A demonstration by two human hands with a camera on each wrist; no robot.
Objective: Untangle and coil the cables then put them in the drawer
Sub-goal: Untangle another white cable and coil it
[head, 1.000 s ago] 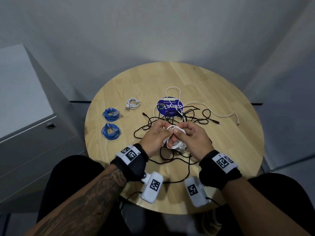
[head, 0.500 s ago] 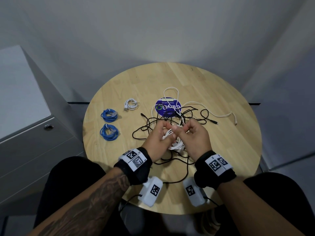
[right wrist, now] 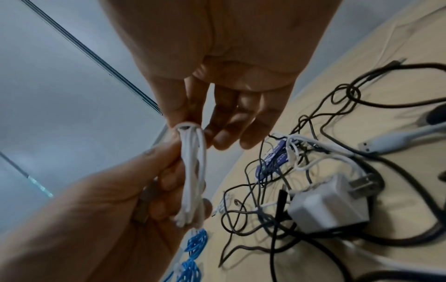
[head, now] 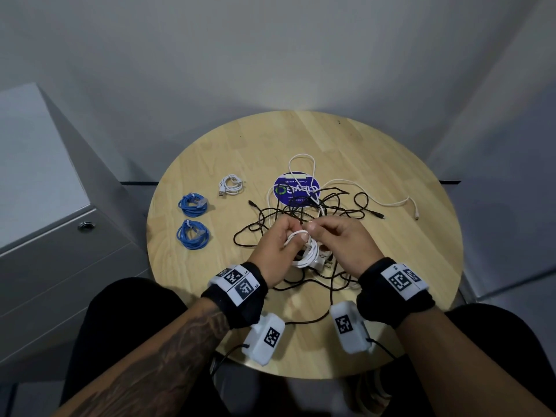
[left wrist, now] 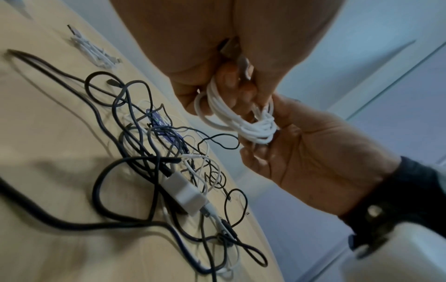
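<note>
My left hand (head: 282,240) grips a small coil of white cable (head: 308,251) just above the table, fingers curled through its loops (left wrist: 231,114). With thumb and forefinger, my right hand (head: 334,233) pinches the top of the same coil (right wrist: 190,152). Under and beyond both hands lies a tangle of black and white cables (head: 304,210) with a white plug adapter (head: 321,262) in it. Two coiled blue cables (head: 192,203) (head: 192,235) and a coiled white USB cable (head: 230,186) lie at the left of the table. The grey drawer unit (head: 60,260) is shut.
The round wooden table (head: 376,152) carries a purple round sticker (head: 296,189) under the tangle. A loose white cable end (head: 416,216) reaches toward the right rim. The drawer unit's lock (head: 85,226) faces the table. My knees sit under the near edge.
Both hands rose slightly and drew together. My right hand went from wrapping around the coil to pinching its top beside the left thumb. The tangle on the table has not moved.
</note>
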